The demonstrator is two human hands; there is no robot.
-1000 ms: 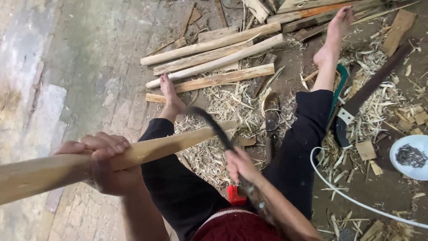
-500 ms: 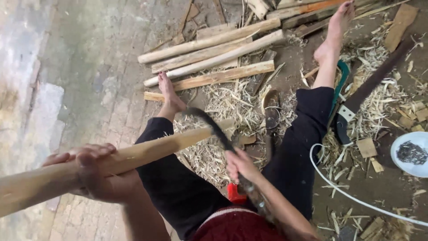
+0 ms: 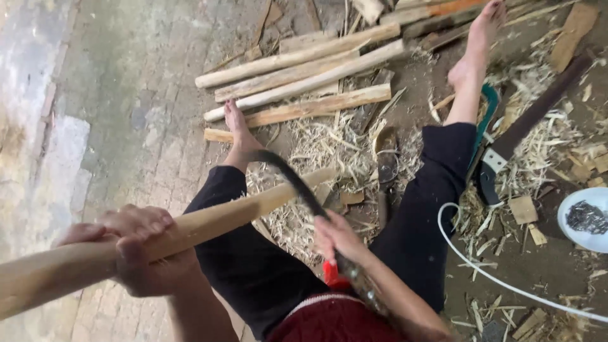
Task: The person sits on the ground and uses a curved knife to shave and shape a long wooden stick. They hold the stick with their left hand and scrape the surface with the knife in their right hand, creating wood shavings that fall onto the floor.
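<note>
pole [image 3: 209, 218] runs across the lap, left hand [image 3: 142, 250] on its near end | blade [image 3: 294, 180] lies over the pole, right hand [image 3: 339, 237] just right | shavings [image 3: 323, 149] between the legs | stacked poles [image 3: 297, 69] beyond the feet | bowl [image 3: 586, 218] far right

Person, head view: clothing

Black trousers [image 3: 266, 272] cut below the knee; dark red top [image 3: 329, 323] with pale hem band; bare feet, bare forearms, no sleeves.
</note>
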